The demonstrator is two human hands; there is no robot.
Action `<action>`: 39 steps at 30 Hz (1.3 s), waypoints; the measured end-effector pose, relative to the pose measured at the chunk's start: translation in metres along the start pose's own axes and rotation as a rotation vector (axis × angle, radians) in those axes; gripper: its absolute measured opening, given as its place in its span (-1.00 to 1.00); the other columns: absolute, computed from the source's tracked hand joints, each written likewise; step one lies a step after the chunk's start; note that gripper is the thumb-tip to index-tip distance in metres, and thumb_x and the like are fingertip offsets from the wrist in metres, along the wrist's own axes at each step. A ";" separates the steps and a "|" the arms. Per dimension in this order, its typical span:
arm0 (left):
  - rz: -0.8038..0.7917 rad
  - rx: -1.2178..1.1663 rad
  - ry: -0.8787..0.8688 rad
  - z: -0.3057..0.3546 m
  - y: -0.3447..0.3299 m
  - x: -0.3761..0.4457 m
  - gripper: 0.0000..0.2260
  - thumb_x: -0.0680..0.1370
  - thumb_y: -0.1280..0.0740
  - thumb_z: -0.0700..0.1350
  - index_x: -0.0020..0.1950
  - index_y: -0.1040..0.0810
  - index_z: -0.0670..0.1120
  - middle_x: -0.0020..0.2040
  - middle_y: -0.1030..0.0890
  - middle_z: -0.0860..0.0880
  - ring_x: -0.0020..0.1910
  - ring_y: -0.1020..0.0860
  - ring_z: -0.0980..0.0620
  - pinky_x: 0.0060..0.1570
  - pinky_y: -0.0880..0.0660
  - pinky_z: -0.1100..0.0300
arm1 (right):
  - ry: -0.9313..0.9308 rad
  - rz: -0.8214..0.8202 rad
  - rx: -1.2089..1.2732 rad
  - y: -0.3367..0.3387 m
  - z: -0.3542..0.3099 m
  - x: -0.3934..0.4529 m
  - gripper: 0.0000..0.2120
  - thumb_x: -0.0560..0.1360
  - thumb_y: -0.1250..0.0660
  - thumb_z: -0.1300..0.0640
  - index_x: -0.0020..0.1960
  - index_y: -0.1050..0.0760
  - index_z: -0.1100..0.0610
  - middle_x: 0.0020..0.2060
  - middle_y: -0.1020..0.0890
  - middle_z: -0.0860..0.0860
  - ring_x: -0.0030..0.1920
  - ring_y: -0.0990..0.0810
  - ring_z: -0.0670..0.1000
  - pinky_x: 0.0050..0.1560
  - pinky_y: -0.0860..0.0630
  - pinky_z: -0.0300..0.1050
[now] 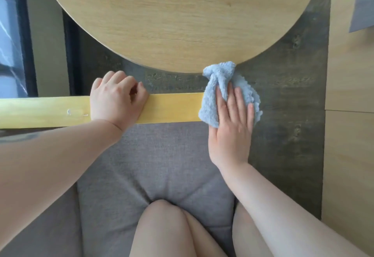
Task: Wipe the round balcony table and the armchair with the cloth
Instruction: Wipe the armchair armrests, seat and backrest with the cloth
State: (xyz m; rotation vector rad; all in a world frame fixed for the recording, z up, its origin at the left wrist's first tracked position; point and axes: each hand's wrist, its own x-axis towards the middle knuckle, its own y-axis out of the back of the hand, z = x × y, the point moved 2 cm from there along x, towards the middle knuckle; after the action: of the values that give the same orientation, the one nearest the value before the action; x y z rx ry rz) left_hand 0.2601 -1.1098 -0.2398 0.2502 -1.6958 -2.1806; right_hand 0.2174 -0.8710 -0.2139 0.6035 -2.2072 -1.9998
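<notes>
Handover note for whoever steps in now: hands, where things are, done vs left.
Left hand: fingers curled over the armchair's wooden armrest, bracing.
Right hand: flat, straight fingers pressing the blue cloth onto the armrest's end; the cloth's top reaches the round table's near edge.
Done: cannot tell what has been wiped already; the table shows no visible dirt.
Left: rest of the armrest, grey seat cushion, any other chair parts.
</notes>
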 end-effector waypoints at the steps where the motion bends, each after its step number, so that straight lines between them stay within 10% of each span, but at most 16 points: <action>1: -0.006 -0.004 -0.005 0.001 0.000 0.000 -0.68 0.56 -0.19 -0.06 -0.36 -0.41 -0.15 -0.33 -0.46 -0.07 -0.27 -0.41 -0.11 -0.22 -0.33 0.03 | -0.077 0.015 0.037 0.000 -0.018 0.005 -0.41 0.51 -0.02 0.08 0.55 -0.10 0.05 0.53 -0.14 0.03 0.54 -0.03 0.04 0.51 0.08 0.09; 6: 0.017 -0.005 -0.003 0.000 -0.001 -0.001 -0.70 0.54 -0.20 -0.08 -0.38 -0.40 -0.13 -0.36 -0.44 -0.05 -0.31 -0.39 -0.08 -0.28 -0.33 0.06 | 0.438 -0.094 -0.064 -0.008 -0.019 -0.020 -0.35 0.46 -0.08 0.13 0.55 -0.08 0.02 0.53 -0.12 0.00 0.54 -0.03 0.02 0.51 0.01 0.09; 12: 0.035 -0.008 0.003 0.000 0.000 -0.001 -0.70 0.53 -0.20 -0.08 -0.39 -0.39 -0.12 -0.37 -0.43 -0.06 -0.32 -0.37 -0.08 -0.28 -0.30 0.07 | -0.111 0.041 0.039 -0.003 -0.031 -0.003 -0.40 0.51 -0.08 0.07 0.54 -0.12 0.07 0.53 -0.15 0.06 0.53 -0.05 0.07 0.50 0.11 0.10; 17: 0.044 -0.023 -0.019 0.000 0.001 -0.002 -0.70 0.53 -0.21 -0.09 -0.40 -0.37 -0.12 -0.38 -0.41 -0.05 -0.33 -0.36 -0.07 -0.30 -0.28 0.09 | 0.401 -0.103 -0.067 -0.011 -0.011 -0.034 -0.31 0.45 -0.14 0.15 0.55 -0.03 0.05 0.53 -0.09 0.01 0.54 -0.02 0.04 0.51 0.05 0.12; 22: 0.008 0.008 -0.014 0.000 0.001 0.000 -0.71 0.54 -0.21 -0.08 -0.37 -0.41 -0.12 -0.35 -0.44 -0.06 -0.30 -0.40 -0.10 -0.26 -0.27 0.09 | 0.003 -0.013 0.027 -0.004 -0.036 -0.007 -0.40 0.51 -0.08 0.09 0.55 -0.09 0.04 0.54 -0.12 0.03 0.54 -0.01 0.04 0.51 0.11 0.10; 27: 0.034 0.000 0.001 0.000 0.001 -0.001 -0.73 0.52 -0.24 -0.08 -0.37 -0.46 -0.11 -0.36 -0.46 -0.06 -0.32 -0.42 -0.11 -0.29 -0.31 0.07 | 0.571 -0.120 -0.055 -0.009 -0.045 -0.010 -0.36 0.47 -0.11 0.13 0.54 -0.11 0.01 0.52 -0.17 0.00 0.53 -0.06 0.02 0.50 -0.01 0.09; 33: -0.011 -0.034 -0.006 0.006 0.005 0.000 -0.75 0.47 -0.25 -0.09 -0.42 -0.43 -0.08 -0.40 -0.46 -0.05 -0.37 -0.44 -0.11 -0.36 -0.32 0.11 | 0.168 -0.029 -0.027 -0.004 -0.036 -0.001 -0.37 0.50 -0.07 0.07 0.55 -0.05 0.06 0.52 -0.18 0.10 0.53 -0.05 0.08 0.48 0.09 0.12; 39: -0.071 -0.154 0.157 0.007 0.013 -0.015 -0.69 0.53 -0.08 -0.02 -0.28 -0.51 -0.09 -0.27 -0.52 -0.05 -0.21 -0.48 -0.14 -0.16 -0.35 0.06 | 0.577 -0.132 -0.077 -0.009 -0.055 -0.016 -0.37 0.43 -0.09 0.14 0.52 -0.18 0.10 0.49 -0.24 0.09 0.52 -0.12 0.09 0.48 -0.04 0.17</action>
State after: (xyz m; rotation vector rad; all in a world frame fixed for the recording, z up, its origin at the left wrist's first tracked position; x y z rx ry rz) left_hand 0.2737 -1.1004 -0.2264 0.4345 -1.4480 -2.2637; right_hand 0.2526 -0.9176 -0.2125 1.1658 -1.7723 -1.6671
